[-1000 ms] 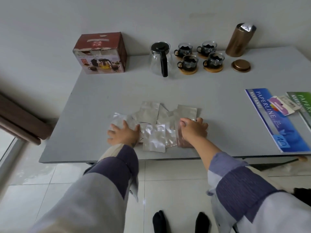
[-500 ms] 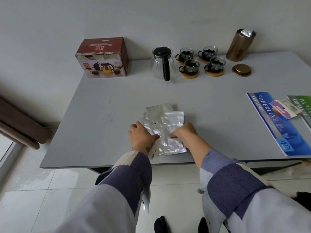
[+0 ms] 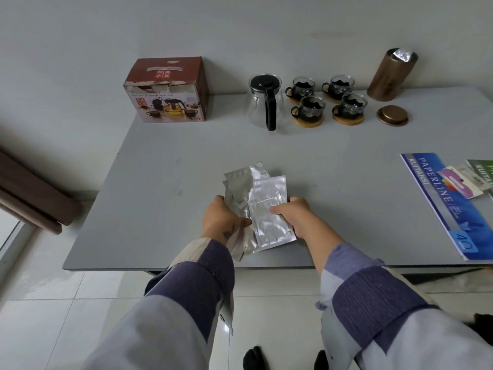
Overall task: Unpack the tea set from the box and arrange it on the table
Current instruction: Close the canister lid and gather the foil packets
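Several silver foil packets (image 3: 262, 198) are bunched into one stack near the table's front edge. My left hand (image 3: 222, 218) grips the stack's left side and my right hand (image 3: 292, 213) grips its right side. At the back of the grey table (image 3: 160, 182) stands the red tea-set box (image 3: 168, 90). To its right are a glass teapot (image 3: 265, 102) with a black handle and several glass cups (image 3: 326, 100) on wooden coasters. A copper canister (image 3: 390, 74) with a foil packet in its mouth stands further right, its lid (image 3: 393, 115) lying in front.
A blue receipt book (image 3: 450, 206) lies at the table's right edge with a small card (image 3: 460, 184) and a green booklet (image 3: 482, 169) beside it. A brown curtain (image 3: 29, 198) hangs at left. White tiled floor lies below the table's front edge.
The foil packets were spread out flat a second ago. Both hands have swept them together into one stack and now hold it from both sides.
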`<state>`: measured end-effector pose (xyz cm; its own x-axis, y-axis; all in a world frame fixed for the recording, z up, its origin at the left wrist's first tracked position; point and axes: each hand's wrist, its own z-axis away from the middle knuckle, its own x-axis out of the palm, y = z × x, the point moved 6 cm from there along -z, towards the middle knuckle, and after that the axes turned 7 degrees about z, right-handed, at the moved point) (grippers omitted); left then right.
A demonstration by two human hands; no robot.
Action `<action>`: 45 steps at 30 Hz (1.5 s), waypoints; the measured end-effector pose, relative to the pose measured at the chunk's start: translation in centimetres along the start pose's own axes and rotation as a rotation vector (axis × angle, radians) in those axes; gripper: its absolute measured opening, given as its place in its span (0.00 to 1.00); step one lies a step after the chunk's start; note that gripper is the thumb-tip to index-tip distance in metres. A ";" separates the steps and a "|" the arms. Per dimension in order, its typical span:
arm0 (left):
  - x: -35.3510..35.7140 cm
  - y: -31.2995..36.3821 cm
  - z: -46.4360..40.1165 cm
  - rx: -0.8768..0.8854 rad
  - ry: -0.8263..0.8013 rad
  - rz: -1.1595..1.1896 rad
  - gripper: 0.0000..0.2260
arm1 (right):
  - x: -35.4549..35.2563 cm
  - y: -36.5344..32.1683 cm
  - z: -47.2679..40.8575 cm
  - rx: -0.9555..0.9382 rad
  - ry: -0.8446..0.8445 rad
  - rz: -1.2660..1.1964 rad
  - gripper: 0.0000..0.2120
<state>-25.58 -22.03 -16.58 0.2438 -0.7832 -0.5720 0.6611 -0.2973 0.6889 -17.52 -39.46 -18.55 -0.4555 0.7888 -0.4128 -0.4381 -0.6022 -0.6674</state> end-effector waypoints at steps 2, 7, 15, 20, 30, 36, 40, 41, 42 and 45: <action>-0.1 0.1 0.0 0.026 -0.026 0.008 0.27 | 0.5 -0.2 0.0 -0.003 -0.035 0.026 0.23; 0.1 0.8 0.5 0.061 -0.089 0.089 0.22 | 0.5 -0.6 0.1 -0.034 -0.003 0.002 0.20; 3.6 7.7 3.0 0.206 -0.235 0.155 0.12 | -7.1 1.4 2.1 -0.030 0.142 -0.205 0.20; 10.3 14.3 6.8 0.282 -0.343 0.137 0.11 | -15.9 5.3 5.5 0.009 0.283 -0.345 0.11; 32.0 25.8 18.4 0.512 -0.638 -0.026 0.20 | -36.2 22.5 10.6 0.146 0.542 -0.639 0.17; 46.0 29.3 26.4 0.563 -0.770 -0.083 0.20 | -47.0 33.3 15.0 0.219 0.697 -0.678 0.13; 54.7 29.5 30.4 0.517 -0.861 -0.110 0.21 | -52.0 40.2 16.8 0.278 0.718 -0.662 0.14; 56.7 29.2 31.2 0.509 -0.874 -0.116 0.20 | -53.0 41.8 17.1 0.304 0.725 -0.649 0.14; 58.4 28.9 31.9 0.500 -0.885 -0.125 0.21 | -53.9 43.3 17.3 0.332 0.723 -0.639 0.13; 63.0 27.6 33.4 0.490 -0.894 -0.178 0.23 | -55.5 47.4 17.6 0.396 0.692 -0.679 0.09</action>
<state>-15.67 -97.85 -18.75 -0.5779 -0.7661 -0.2815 0.2257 -0.4814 0.8469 -26.64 -113.92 -16.39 0.4692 0.7993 -0.3753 -0.7150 0.0945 -0.6927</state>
